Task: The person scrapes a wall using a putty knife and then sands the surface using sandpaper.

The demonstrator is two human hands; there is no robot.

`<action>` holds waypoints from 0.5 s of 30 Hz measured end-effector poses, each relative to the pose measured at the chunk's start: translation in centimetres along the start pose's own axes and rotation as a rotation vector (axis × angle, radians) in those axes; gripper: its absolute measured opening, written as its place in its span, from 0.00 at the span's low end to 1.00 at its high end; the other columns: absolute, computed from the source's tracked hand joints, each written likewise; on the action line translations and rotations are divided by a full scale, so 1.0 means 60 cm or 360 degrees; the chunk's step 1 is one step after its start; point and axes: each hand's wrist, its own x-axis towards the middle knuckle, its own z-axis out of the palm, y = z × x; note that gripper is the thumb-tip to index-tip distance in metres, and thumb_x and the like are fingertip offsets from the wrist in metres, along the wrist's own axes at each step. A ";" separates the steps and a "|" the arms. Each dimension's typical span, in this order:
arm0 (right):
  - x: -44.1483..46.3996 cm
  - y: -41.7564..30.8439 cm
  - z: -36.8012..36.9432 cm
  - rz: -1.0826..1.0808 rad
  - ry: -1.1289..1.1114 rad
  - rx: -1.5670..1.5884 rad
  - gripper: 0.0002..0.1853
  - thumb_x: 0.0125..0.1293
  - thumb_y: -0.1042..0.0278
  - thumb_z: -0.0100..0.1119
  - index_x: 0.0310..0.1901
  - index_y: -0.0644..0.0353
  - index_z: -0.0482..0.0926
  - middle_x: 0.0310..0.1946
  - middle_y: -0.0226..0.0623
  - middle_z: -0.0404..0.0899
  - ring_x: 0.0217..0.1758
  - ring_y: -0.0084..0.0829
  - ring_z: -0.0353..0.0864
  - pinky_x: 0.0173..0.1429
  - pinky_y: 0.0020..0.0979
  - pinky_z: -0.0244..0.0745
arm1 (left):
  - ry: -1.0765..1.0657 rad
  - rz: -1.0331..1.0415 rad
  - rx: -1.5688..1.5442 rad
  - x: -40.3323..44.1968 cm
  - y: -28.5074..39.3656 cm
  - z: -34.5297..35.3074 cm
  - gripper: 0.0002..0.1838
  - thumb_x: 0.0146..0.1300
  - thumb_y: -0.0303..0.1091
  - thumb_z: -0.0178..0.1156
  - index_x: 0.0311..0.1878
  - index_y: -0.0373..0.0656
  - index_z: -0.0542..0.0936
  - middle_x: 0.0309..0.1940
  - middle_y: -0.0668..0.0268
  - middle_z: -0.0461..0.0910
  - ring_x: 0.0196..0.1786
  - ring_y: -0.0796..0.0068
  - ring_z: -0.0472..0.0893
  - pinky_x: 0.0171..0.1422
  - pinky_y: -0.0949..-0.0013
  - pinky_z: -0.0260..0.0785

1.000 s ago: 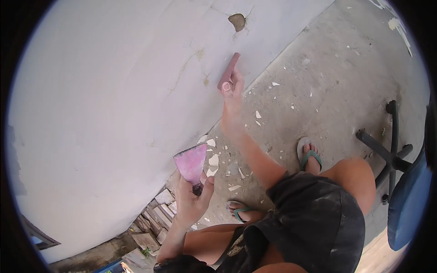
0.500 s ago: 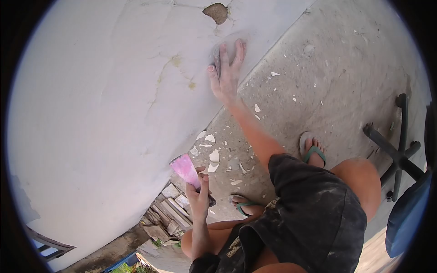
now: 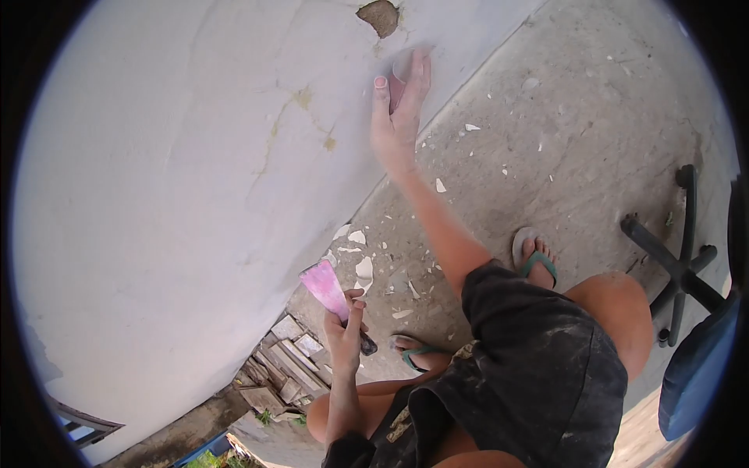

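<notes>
Block sits between my right hand and the wall, with the hole just beyond that grip. It calls, I judge, for a flat face and light, even pressure, so no edge digs in. This grip is spread only as wide as the block, thumb on one side, fingers along the other. My left hand is closed around the scraper by its handle, blade towards the wall; whether it touches, I can't tell.
</notes>
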 end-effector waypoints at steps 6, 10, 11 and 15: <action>-0.024 0.108 0.016 -0.0577 0.0082 -0.0514 0.27 0.77 0.59 0.36 0.71 0.65 0.57 0.75 0.56 0.42 0.78 0.58 0.41 0.76 0.53 0.45 | -0.0012 -0.0023 0.0025 0.000 -0.003 0.000 0.15 0.67 0.37 0.58 0.48 0.35 0.77 0.40 0.64 0.78 0.26 0.86 0.71 0.29 0.81 0.65; -0.065 0.178 -0.004 -0.0778 -0.0041 -0.0485 0.31 0.77 0.55 0.37 0.70 0.73 0.55 0.75 0.59 0.43 0.79 0.52 0.41 0.77 0.45 0.44 | 0.0004 0.0014 -0.0041 0.005 -0.004 0.005 0.13 0.67 0.36 0.58 0.46 0.35 0.77 0.41 0.64 0.78 0.26 0.86 0.71 0.29 0.80 0.65; -0.057 0.184 -0.008 -0.0705 0.0016 -0.0437 0.31 0.77 0.55 0.38 0.69 0.75 0.56 0.74 0.59 0.45 0.78 0.52 0.43 0.77 0.44 0.46 | 0.0003 0.0016 -0.0057 0.010 -0.002 0.004 0.13 0.67 0.36 0.58 0.46 0.35 0.77 0.41 0.64 0.78 0.26 0.86 0.71 0.29 0.80 0.65; 0.094 0.079 -0.030 0.0202 0.0439 -0.0237 0.32 0.77 0.52 0.37 0.65 0.80 0.60 0.69 0.62 0.58 0.73 0.52 0.58 0.73 0.40 0.55 | 0.0025 -0.0046 -0.0030 0.005 -0.007 -0.009 0.13 0.67 0.36 0.58 0.46 0.36 0.76 0.41 0.64 0.78 0.26 0.86 0.71 0.29 0.80 0.65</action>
